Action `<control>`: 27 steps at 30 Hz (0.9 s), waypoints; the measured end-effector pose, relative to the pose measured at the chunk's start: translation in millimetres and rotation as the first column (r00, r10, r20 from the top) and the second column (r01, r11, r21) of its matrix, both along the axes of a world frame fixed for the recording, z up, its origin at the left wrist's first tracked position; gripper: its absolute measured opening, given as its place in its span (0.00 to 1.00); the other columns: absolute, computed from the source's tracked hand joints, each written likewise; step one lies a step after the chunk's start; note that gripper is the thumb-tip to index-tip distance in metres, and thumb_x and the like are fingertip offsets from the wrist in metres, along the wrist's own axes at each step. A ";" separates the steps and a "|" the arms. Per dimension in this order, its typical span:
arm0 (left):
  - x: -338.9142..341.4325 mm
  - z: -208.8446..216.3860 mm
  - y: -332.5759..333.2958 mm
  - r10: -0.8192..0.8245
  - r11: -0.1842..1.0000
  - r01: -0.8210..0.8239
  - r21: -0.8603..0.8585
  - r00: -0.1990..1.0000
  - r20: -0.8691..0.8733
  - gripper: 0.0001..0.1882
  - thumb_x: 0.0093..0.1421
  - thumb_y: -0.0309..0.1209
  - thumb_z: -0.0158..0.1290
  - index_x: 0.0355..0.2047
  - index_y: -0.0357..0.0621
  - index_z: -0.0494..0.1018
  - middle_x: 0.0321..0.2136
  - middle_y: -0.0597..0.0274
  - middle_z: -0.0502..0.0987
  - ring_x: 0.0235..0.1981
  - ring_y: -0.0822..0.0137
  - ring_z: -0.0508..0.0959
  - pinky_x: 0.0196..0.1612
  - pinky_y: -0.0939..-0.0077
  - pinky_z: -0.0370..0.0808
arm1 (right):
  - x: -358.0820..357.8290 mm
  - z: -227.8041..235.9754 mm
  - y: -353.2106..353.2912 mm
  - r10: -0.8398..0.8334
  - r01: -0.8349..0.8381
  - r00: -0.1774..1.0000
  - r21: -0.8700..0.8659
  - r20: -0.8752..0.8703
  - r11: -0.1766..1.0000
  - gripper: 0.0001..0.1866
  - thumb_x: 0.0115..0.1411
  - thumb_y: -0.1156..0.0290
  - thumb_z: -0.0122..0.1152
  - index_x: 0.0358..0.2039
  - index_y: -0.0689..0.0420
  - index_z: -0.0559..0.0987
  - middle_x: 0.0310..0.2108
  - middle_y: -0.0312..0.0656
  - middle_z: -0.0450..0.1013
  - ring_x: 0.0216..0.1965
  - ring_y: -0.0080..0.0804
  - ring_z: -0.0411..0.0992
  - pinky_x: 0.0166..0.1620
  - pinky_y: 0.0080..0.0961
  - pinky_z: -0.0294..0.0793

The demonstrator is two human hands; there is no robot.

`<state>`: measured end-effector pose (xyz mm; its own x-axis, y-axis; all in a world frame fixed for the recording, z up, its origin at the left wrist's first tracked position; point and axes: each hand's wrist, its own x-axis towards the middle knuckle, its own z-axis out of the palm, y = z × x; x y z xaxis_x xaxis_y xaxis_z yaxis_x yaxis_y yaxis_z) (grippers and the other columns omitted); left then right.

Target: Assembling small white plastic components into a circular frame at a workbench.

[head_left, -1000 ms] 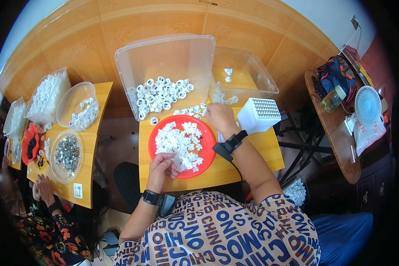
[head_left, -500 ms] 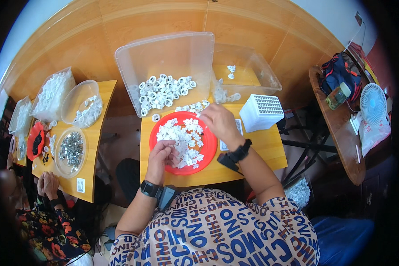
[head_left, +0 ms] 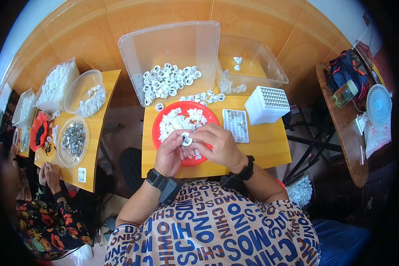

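White round piece (head_left: 187, 140) in left hand (head_left: 169, 154)

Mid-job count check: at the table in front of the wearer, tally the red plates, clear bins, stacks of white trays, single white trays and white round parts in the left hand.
Red plate: 1
Clear bins: 2
Tray stack: 1
Single white tray: 1
White round part in left hand: 1
Total: 6

Wood-panelled wall (head_left: 252, 22) ahead; white wall (head_left: 337, 15), brown table (head_left: 346, 139) right.
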<state>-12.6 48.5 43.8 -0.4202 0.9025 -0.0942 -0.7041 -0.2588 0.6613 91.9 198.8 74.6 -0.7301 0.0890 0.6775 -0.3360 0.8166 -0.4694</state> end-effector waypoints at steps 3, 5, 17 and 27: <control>5.8 1.7 1.2 0.098 0.995 -0.098 -0.014 0.995 -0.023 0.14 0.66 0.31 0.41 0.48 0.37 0.67 0.33 0.57 0.77 0.30 0.69 0.77 0.35 0.78 0.76 | 0.2 7.2 -9.7 -0.048 0.047 0.999 -0.097 -0.001 0.994 0.18 0.42 0.75 0.69 0.37 0.56 0.78 0.32 0.40 0.74 0.33 0.38 0.74 0.34 0.28 0.75; 9.2 3.2 3.6 0.178 0.979 -0.179 -0.101 0.984 -0.026 0.15 0.65 0.30 0.41 0.50 0.36 0.67 0.36 0.58 0.77 0.32 0.70 0.77 0.36 0.77 0.76 | -2.3 8.0 -14.9 -0.074 0.075 0.997 -0.044 0.018 0.996 0.19 0.42 0.73 0.69 0.38 0.55 0.78 0.32 0.39 0.72 0.33 0.37 0.73 0.35 0.30 0.74; 4.3 -8.8 -9.8 0.095 0.995 -0.095 0.004 0.995 0.014 0.18 0.65 0.32 0.42 0.52 0.35 0.65 0.37 0.57 0.75 0.32 0.69 0.77 0.36 0.76 0.77 | -4.9 -4.0 -13.2 -0.045 0.046 0.998 -0.015 0.043 0.999 0.17 0.44 0.71 0.67 0.37 0.56 0.78 0.35 0.40 0.71 0.36 0.38 0.70 0.40 0.31 0.71; -2.3 -10.5 -13.2 0.165 0.985 -0.165 -0.053 0.986 -0.010 0.17 0.66 0.34 0.42 0.49 0.35 0.66 0.34 0.59 0.76 0.32 0.70 0.76 0.37 0.78 0.75 | -17.9 -10.7 -13.8 0.058 -0.054 0.989 -0.031 0.133 0.998 0.10 0.50 0.73 0.62 0.35 0.56 0.79 0.34 0.39 0.71 0.37 0.36 0.70 0.41 0.31 0.71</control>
